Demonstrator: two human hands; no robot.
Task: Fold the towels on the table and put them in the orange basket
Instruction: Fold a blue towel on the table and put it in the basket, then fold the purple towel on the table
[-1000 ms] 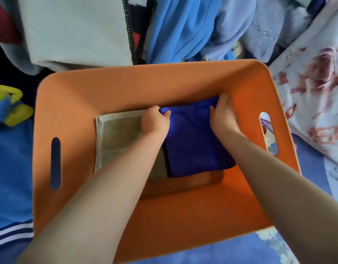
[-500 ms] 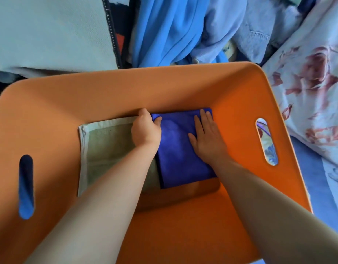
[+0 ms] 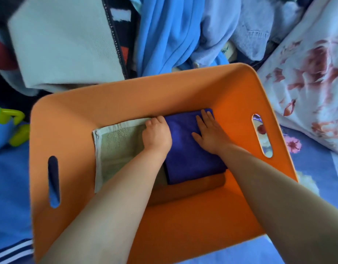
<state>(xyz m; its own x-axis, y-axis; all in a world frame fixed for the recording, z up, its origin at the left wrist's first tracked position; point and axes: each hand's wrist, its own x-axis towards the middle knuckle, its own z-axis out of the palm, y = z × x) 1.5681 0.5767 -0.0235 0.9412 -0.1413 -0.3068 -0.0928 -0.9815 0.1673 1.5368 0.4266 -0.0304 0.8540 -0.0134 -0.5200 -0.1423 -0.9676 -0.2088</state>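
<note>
Head view: the blue towel (image 3: pixel 191 149) is being pressed flat on the floor of the orange basket (image 3: pixel 183 96), right beside the folded green towel (image 3: pixel 118 147), the two touching along one edge. The right hand (image 3: pixel 210 133) is now being laid palm-down on the blue towel with fingers straight and spread; a second ago it was being held at the towel's far right corner, and half a second ago it was already being flattened onto the cloth. The left hand (image 3: pixel 156 133) is being kept at the seam between the two towels, fingers curled down over the far edge; whether the blue towel's edge is actually being pinched there cannot be told, as the fingertips are tucked out of sight. Meanwhile the camera is being swung, so the basket is being shown shifted rightward compared with half a second ago.

For the task, this is being read as the settling of a folded towel into place: placement looks nearly finished, with only smoothing and letting go left.

Much is being hidden. The near part of the green towel is being covered by the left forearm, and the near basket wall is being cut off by both arms. The pile of blue clothing (image 3: pixel 164 35) behind the basket is being blurred by motion, and any towels left to fold cannot be made out.
</note>
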